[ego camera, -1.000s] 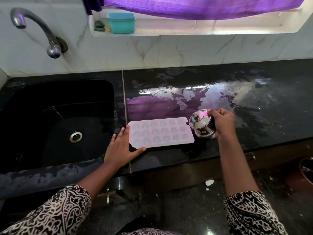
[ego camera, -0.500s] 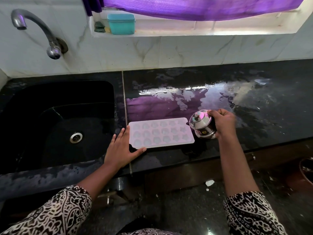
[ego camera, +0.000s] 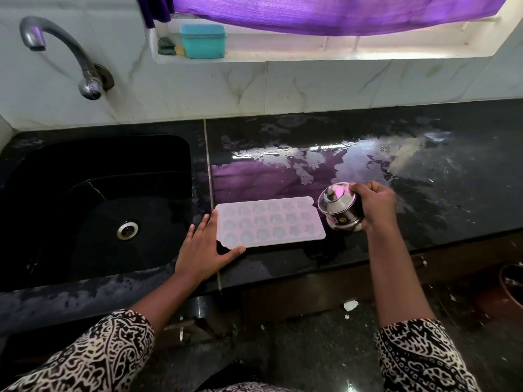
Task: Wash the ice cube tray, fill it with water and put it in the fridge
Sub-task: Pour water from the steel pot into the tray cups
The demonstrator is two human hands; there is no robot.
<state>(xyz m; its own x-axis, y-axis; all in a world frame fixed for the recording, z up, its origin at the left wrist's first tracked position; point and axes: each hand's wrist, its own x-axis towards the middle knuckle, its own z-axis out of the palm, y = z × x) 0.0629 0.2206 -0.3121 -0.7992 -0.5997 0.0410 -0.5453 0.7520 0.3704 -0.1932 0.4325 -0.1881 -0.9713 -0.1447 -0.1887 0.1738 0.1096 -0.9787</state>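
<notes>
One steel pot (ego camera: 338,206), in the right hand (ego camera: 373,206), just beside the tray (ego camera: 268,222).

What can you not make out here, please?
Head view: the steel pot's contents, hidden by its lid.
Head view: the pot's right side, covered by the right hand.
Head view: whether the ice cube tray's cells hold water, too pale to tell.
Head view: the brown vessel at the right edge, cut off.

Pale ice cube tray (ego camera: 270,222) flat on countertop (ego camera: 424,193)
</notes>
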